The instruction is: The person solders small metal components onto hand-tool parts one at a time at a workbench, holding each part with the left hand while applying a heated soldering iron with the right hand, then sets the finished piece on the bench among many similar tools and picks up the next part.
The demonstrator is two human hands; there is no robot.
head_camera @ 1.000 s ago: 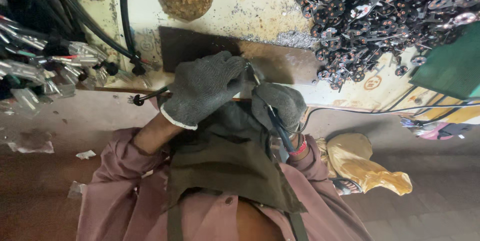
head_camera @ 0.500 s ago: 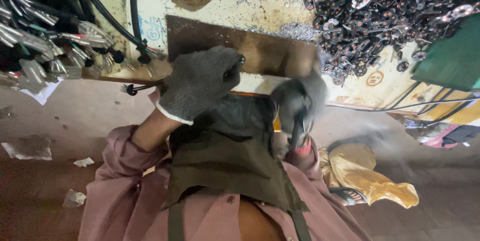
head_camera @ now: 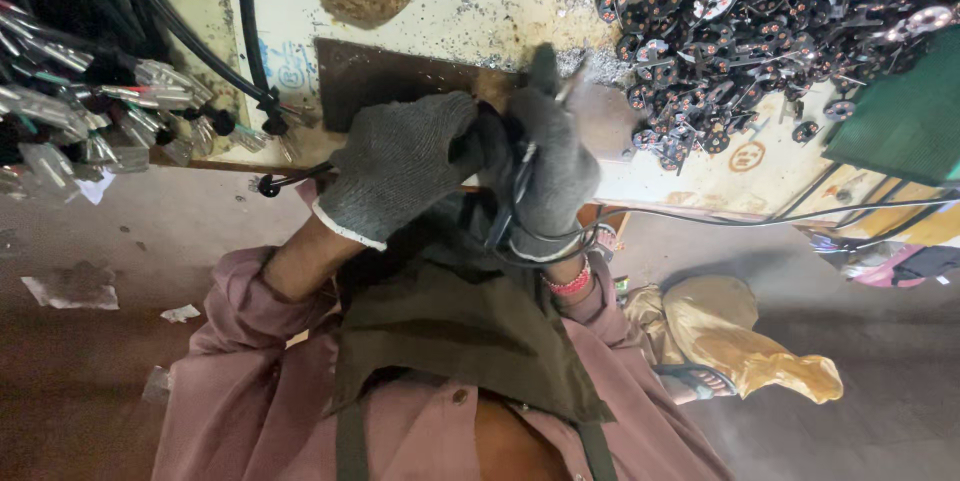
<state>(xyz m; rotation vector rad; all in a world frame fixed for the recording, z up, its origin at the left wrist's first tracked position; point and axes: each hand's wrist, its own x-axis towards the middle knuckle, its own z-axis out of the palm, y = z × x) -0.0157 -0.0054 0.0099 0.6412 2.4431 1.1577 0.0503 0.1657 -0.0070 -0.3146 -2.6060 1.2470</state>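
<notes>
Two gloved hands meet at bench (head_camera: 480,11) edge, over brown plate (head_camera: 400,81), w/ heap of dark metal parts (head_camera: 760,31) to the right; left hand (head_camera: 400,166) curled shut, contents hidden; right hand (head_camera: 550,176) fisted round thin dark tool (head_camera: 522,166)

I'm looking down into a small metalworking workshop: a stained, scratched table (head_camera: 680,176) carries a big heap of dark stamped metal parts (head_camera: 760,21). Bundles of cables with metal connectors (head_camera: 90,111) hang at one side, and both hands wear grey work gloves (head_camera: 400,166).
</notes>
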